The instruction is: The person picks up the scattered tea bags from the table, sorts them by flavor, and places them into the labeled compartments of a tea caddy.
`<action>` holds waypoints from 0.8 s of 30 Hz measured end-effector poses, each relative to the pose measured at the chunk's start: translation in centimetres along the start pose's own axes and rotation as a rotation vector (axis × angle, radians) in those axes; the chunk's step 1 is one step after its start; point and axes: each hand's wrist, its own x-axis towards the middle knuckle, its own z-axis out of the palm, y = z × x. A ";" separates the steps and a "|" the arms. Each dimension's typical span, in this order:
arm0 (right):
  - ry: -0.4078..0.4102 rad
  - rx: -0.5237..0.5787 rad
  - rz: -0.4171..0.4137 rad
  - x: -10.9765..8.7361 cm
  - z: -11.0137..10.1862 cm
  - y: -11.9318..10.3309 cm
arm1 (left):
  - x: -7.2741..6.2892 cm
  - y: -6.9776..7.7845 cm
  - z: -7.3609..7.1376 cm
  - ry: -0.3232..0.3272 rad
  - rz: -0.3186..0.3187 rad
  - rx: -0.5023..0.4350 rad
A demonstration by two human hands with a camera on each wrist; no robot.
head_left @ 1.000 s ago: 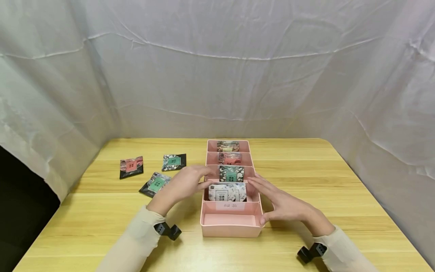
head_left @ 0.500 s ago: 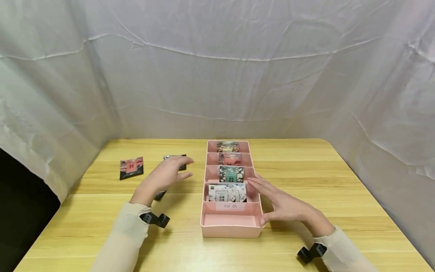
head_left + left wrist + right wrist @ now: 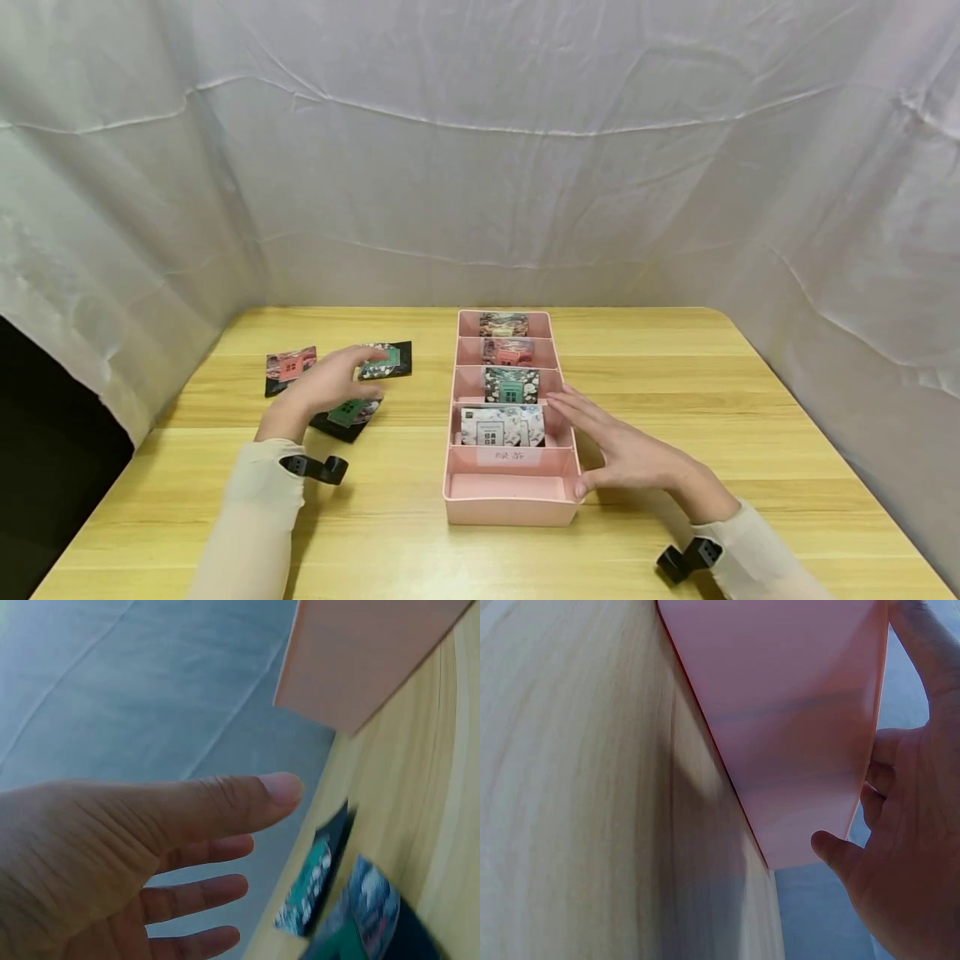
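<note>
My left hand [image 3: 322,387], fingers extended and holding nothing, hovers over the left side of the table among flat tea packets. Below it lies a dark packet with a green label [image 3: 351,418], partly covered by the hand. Another green-labelled packet [image 3: 397,360] is just beyond the fingertips, and a red-labelled packet [image 3: 281,375] sits behind the wrist. In the left wrist view, thumb and fingers are spread apart above the packets. My right hand [image 3: 626,450] rests its fingertips and thumb along the right rim of a long pink divided box [image 3: 512,512].
Inside the box, white packets [image 3: 491,429], a green-labelled packet [image 3: 512,385], a red-labelled packet [image 3: 508,353] and a brownish packet [image 3: 504,323] stand in separate compartments. The front compartment bears a handwritten label [image 3: 507,456]. Pale cloth [image 3: 480,167] hangs around the wooden table.
My left hand has moved away from the box, leftward to the loose packets, uncovering the green-labelled one at the back. The right hand has stayed at the rim.
</note>
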 end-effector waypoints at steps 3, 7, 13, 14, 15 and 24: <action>0.001 -0.002 0.000 0.0 0.0 0.0 | -0.2 -1.1 -0.1 -0.041 -0.046 -0.012; 0.000 0.001 0.000 -0.1 0.0 0.1 | -0.6 -2.2 -0.1 -0.080 -0.051 -0.015; 0.001 0.004 0.003 0.0 -0.1 0.1 | -1.0 -3.3 -0.4 -0.085 -0.036 -0.003; 0.002 0.004 0.001 0.0 -0.1 0.1 | -1.0 -3.5 -0.4 -0.086 -0.043 0.001; 0.002 0.006 0.003 0.0 -0.1 0.1 | -1.0 -3.6 -0.4 -0.088 -0.048 0.008; 0.001 0.008 0.005 -0.1 0.1 0.1 | -1.3 -4.5 -0.4 -0.087 -0.141 0.012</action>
